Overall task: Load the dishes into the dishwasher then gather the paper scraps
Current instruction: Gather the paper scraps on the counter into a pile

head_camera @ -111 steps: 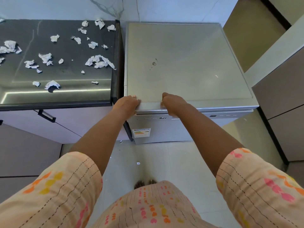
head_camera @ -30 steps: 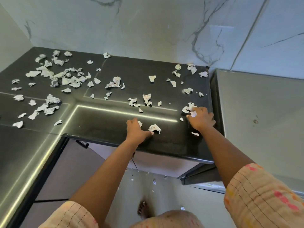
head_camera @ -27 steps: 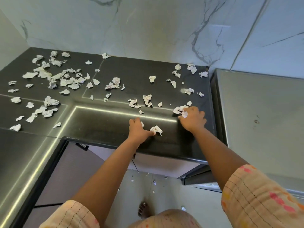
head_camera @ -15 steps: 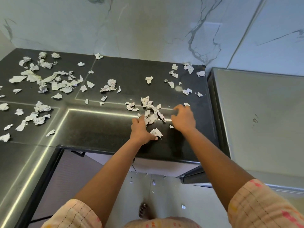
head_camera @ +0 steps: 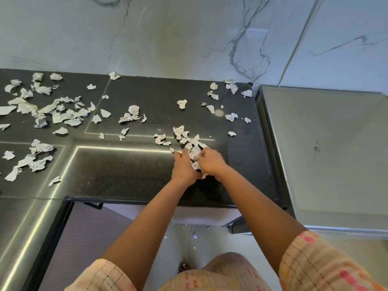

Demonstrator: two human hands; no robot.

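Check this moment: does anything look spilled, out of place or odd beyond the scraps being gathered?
Yes. A few paper bits lie on the floor below the counter edge, off the black counter where the rest sit. Many scraps still lie scattered far left, away from the pile between the left hand and right hand.

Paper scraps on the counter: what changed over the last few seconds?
Both hands left the dishwasher top for the dark counter. The right hand swept scraps leftward from the counter's right edge; the left hand closed in, and they now cup a small pile between them. The scattered scraps on the left and along the back wall lie untouched.
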